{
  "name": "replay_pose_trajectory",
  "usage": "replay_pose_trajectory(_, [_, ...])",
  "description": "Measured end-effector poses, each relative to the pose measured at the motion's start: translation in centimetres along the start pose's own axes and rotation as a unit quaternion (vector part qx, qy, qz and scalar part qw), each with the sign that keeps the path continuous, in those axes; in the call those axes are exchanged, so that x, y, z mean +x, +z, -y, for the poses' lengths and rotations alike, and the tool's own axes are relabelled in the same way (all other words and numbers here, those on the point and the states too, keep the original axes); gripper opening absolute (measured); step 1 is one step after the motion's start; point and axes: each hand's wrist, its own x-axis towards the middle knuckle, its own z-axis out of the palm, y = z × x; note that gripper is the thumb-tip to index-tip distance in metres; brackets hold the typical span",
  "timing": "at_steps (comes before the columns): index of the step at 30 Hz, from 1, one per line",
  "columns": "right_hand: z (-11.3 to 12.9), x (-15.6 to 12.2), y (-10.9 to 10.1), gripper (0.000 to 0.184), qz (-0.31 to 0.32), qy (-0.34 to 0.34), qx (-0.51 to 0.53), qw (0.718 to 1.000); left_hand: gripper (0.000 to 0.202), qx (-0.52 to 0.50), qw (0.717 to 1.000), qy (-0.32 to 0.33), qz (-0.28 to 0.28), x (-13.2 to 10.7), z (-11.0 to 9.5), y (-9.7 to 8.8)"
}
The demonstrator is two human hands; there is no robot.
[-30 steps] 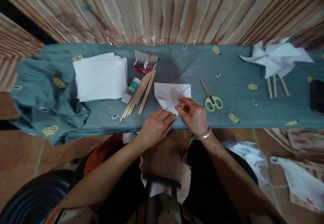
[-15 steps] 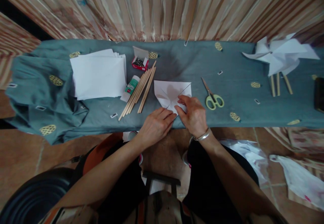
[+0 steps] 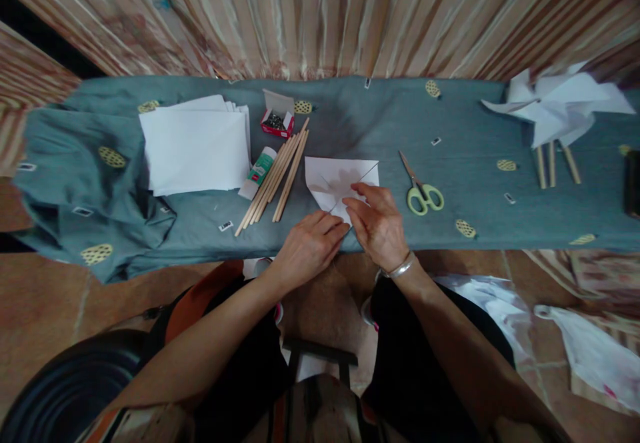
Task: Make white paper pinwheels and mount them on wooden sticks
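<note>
A small white sheet of paper (image 3: 333,177) with diagonal lines lies near the table's front edge, its near corner partly hidden by my hands. My left hand (image 3: 313,243) has its fingers together on the paper's lower corner, gripping it there; the thumb is hidden. Over the paper's right part hovers my right hand (image 3: 377,223), thumb and forefinger apart, with nothing visible between them. A silver bracelet circles that wrist. Green-handled scissors (image 3: 423,196) lie to the right of the paper, tips pointing away. Several thin wooden sticks (image 3: 280,176) rest to its left.
A green and white glue stick (image 3: 261,169) lies beside the sticks. Behind it is an opened red box of small metal pins (image 3: 277,123). A stack of white paper (image 3: 197,149) sits at left. White paper pinwheels (image 3: 565,106) on sticks lie at far right on the green tablecloth (image 3: 360,116).
My right hand has lifted and shifted slightly back from the paper, its thumb and forefinger moving away from the near corner. My left hand stays on the paper.
</note>
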Motion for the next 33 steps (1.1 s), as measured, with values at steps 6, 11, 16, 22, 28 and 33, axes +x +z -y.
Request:
replay_pose_trajectory(6, [-0.1, 0.0, 0.1, 0.027, 0.016, -0.006, 0.003, 1.000, 0.023, 0.000, 1.000, 0.000, 0.002, 0.0, 0.0, 0.0])
replay_pose_trajectory(11, [0.1, 0.1, 0.1, 0.027, 0.030, -0.022, -0.031, 0.999, 0.022, 0.004, 1.000, 0.002, 0.003, 0.0, 0.1, 0.1])
replay_pose_trajectory(16, [0.5, 0.1, 0.5, 0.027, 0.026, -0.015, -0.066, 0.997, 0.021, 0.011, 1.000, 0.006, -0.001, 0.0, 0.0, 0.0])
replay_pose_trajectory(22, [1.2, 0.0, 1.0, 0.027, 0.054, -0.018, -0.095, 0.994, 0.019, 0.015, 1.000, 0.004, 0.008, 0.1, 0.1, -0.1])
replay_pose_trajectory(28, [1.7, -0.4, 1.4, 0.030, 0.072, -0.007, -0.087, 0.994, 0.017, 0.012, 1.000, 0.003, 0.007, 0.1, 0.1, -0.1])
replay_pose_trajectory(33, [0.8, -0.4, 0.8, 0.033, 0.028, 0.016, -0.008, 0.999, 0.017, 0.002, 1.000, 0.004, -0.017, 0.1, 0.1, 0.1])
